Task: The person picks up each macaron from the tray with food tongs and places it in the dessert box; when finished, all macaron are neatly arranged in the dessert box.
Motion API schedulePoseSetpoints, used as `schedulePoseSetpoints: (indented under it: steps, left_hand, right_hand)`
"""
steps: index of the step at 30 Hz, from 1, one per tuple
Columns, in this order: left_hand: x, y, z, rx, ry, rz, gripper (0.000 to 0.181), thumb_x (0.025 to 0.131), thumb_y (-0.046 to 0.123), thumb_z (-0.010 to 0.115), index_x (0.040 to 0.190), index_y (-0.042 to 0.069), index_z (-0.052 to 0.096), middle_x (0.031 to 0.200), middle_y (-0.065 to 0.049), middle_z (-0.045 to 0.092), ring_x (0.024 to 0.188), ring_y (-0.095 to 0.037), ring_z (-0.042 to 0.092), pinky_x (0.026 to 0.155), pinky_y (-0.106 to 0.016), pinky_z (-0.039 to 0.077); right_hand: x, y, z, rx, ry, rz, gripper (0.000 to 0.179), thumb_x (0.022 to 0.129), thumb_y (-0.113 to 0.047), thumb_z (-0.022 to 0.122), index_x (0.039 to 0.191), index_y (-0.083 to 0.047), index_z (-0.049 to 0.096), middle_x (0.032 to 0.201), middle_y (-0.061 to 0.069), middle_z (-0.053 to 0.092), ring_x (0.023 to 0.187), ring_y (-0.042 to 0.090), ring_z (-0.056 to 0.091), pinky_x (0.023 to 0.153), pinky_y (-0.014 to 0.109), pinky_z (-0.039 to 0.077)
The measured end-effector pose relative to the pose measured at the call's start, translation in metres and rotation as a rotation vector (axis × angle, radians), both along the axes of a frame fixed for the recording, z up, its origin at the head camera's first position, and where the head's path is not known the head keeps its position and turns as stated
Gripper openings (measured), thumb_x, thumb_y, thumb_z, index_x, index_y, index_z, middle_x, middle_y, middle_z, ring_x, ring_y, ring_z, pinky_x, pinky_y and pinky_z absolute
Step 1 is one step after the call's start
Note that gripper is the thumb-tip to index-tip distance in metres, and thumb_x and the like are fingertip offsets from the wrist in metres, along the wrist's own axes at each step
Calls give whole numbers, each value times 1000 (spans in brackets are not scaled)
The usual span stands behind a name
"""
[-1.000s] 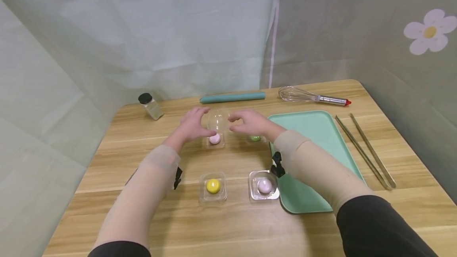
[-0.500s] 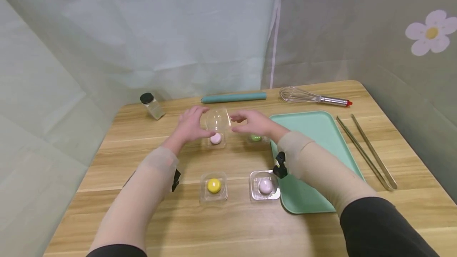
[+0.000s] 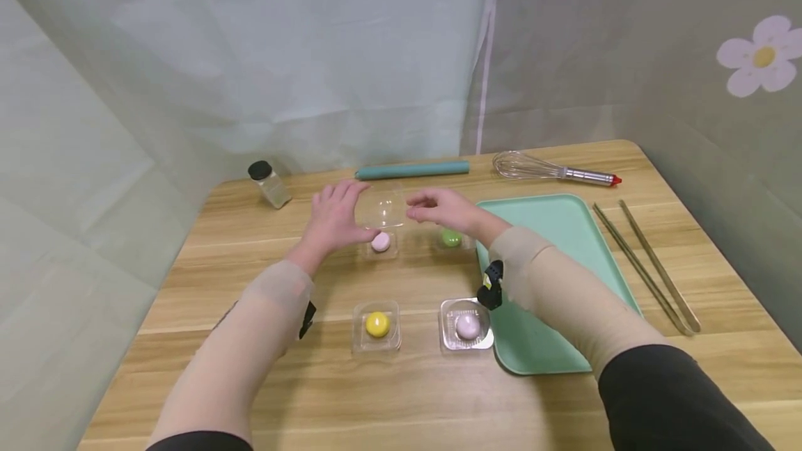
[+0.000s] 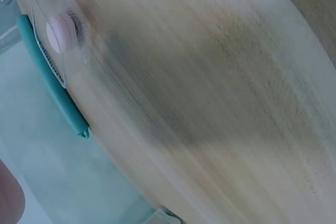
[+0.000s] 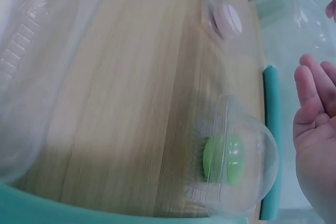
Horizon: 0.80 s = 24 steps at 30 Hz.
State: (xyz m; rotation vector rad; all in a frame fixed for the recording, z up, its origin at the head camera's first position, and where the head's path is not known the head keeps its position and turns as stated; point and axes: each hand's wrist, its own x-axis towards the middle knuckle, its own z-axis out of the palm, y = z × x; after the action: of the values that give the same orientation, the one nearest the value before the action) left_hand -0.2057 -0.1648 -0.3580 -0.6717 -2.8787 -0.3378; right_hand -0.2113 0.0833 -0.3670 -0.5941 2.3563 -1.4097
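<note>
My left hand (image 3: 335,218) grips a clear domed plastic lid (image 3: 383,209) by its left side, fingers behind and thumb in front. The lid is raised over the back of a small clear tray that holds a pink macaron (image 3: 380,242). Beside the lid's right edge is my right hand (image 3: 447,211), its fingers slightly bent; in the right wrist view its fingertips lie just under the lid (image 5: 310,22). Below that hand, a green macaron (image 5: 226,158) sits in a clear domed box. In the left wrist view only one fingertip (image 4: 9,198) of my left hand shows.
A yellow macaron (image 3: 377,324) and a lilac macaron (image 3: 468,326) sit in clear trays in front. A mint tray (image 3: 551,228) lies right, under my right forearm. Metal tongs (image 3: 651,266), a whisk (image 3: 551,170), a teal stick (image 3: 413,170) and a black-capped jar (image 3: 271,185) lie around.
The lid has risen slightly and tilted in my left hand. My right hand's fingers have drawn closer together near the lid's right edge. The trays and macarons stay where they were.
</note>
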Motion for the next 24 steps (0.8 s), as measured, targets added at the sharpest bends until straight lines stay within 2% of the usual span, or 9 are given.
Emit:
schedulePoseSetpoints:
  steps: [4,6,9,12,15,18,24]
  left_hand:
    - [4,2,3,-27,51,-22,91,63,47,80,137,13,41,136,-10,42,113,-35,38,86,-48,30]
    - [5,3,4,-42,75,-34,91,63,47,80,137,12,41,136,-10,42,112,-35,39,84,-48,31]
    - [7,5,5,-62,114,-64,91,62,49,80,136,11,42,134,-10,43,111,-34,40,85,-47,33]
    - [8,5,4,-56,165,-133,90,62,50,80,133,6,44,130,-12,46,111,-34,42,89,-47,35]
    - [9,6,2,-25,209,-211,89,62,46,81,130,2,45,126,-16,48,111,-35,45,95,-48,36]
    - [10,7,0,15,253,-271,87,62,41,82,128,0,45,123,-18,49,109,-36,47,94,-48,40]
    - [12,9,-4,38,379,-342,86,58,37,84,124,-3,46,118,-19,50,102,-35,50,89,-45,43]
  right_hand:
    - [1,-1,1,-77,-90,2,42,95,-34,54,126,-6,54,106,5,66,95,21,61,86,49,43]
    - [2,-1,2,-149,-163,3,44,96,-36,49,124,-2,53,105,7,66,95,25,61,85,49,43]
    - [3,-3,4,-259,-288,7,50,98,-40,41,121,4,49,103,14,66,89,27,61,75,39,43]
    - [3,-4,5,-327,-407,11,59,98,-47,34,116,7,46,99,18,65,80,25,60,65,30,39]
    - [4,-5,7,-342,-489,12,63,97,-54,28,110,5,45,91,18,66,74,23,58,61,28,37]
    - [4,-7,7,-347,-557,14,65,96,-58,24,107,4,43,83,17,66,67,22,57,60,28,37]
    - [3,-12,7,-304,-636,1,74,94,-63,22,116,6,37,75,13,63,59,17,50,54,25,37]
